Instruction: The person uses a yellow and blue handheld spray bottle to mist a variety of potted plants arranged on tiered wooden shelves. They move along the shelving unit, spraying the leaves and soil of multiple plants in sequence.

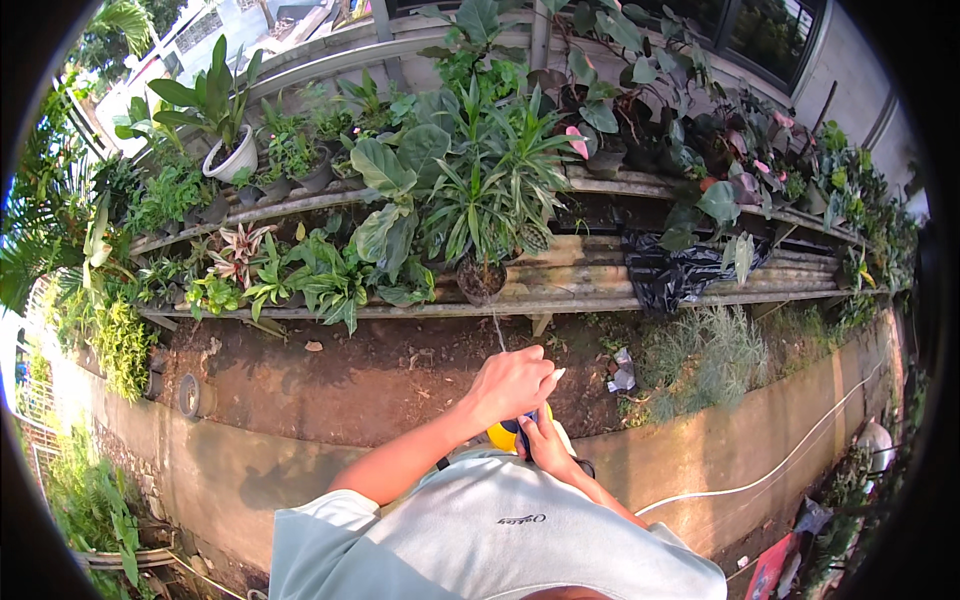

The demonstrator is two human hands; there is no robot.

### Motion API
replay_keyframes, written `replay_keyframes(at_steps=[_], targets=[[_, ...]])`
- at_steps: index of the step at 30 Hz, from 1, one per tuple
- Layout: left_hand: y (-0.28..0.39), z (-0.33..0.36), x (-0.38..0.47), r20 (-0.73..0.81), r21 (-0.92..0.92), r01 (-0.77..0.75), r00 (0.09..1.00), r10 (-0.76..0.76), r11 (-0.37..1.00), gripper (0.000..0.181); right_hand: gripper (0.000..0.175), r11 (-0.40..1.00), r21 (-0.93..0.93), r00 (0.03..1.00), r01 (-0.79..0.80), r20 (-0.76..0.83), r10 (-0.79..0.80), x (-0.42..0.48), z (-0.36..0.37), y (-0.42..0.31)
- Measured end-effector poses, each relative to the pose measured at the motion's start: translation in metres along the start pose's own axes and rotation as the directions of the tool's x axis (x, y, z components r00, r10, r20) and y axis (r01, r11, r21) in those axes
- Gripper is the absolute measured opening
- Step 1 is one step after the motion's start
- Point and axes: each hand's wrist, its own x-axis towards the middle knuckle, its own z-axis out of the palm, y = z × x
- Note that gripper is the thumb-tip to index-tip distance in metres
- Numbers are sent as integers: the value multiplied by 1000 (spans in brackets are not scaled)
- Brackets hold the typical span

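Note:
My left hand (517, 379) is a closed fist in front of my chest, with the white end of a handle (559, 373) sticking out of it. Just below, my right hand (547, 444) grips a yellow and dark blue sprayer (504, 435), mostly hidden by both hands and my shirt. A thin jet of water (498, 330) runs from beyond my left fist toward a dark plant pot (481, 281). Out of that pot grows a plant with long narrow leaves (472, 195). It stands at the front edge of the lower shelf.
Potted plants crowd the upper shelf (300, 196) and lower corrugated shelf (570, 281). Black plastic sheeting (667, 270) drapes over the right part. Below are bare soil (300, 375), a feathery grey-green bush (701, 360) and an empty pot (190, 396). A white hose (750, 484) crosses the concrete path.

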Motion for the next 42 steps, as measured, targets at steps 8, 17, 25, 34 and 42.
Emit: replay_keyframes(at_steps=[8,17,25,34,42], targets=[[-13,46,-41,25,-80,124,992,-122,989,25,47,991,-116,996,-71,44,76,0,-6,15],[-8,25,5,-247,1,-90,965,88,996,26,50,986,-140,995,-95,-42,90,1,-21,-12],[26,12,16,-94,64,169,982,-163,983,23,62,980,-97,984,-176,-3,177,-19,-45,-1],[29,132,-7,23,-31,331,943,-331,943,31,28,970,4,964,-242,-114,241,-25,-75,7],[26,160,3,-30,-243,396,909,-415,885,38,40,951,196,966,-238,-49,252,-22,-93,10]])
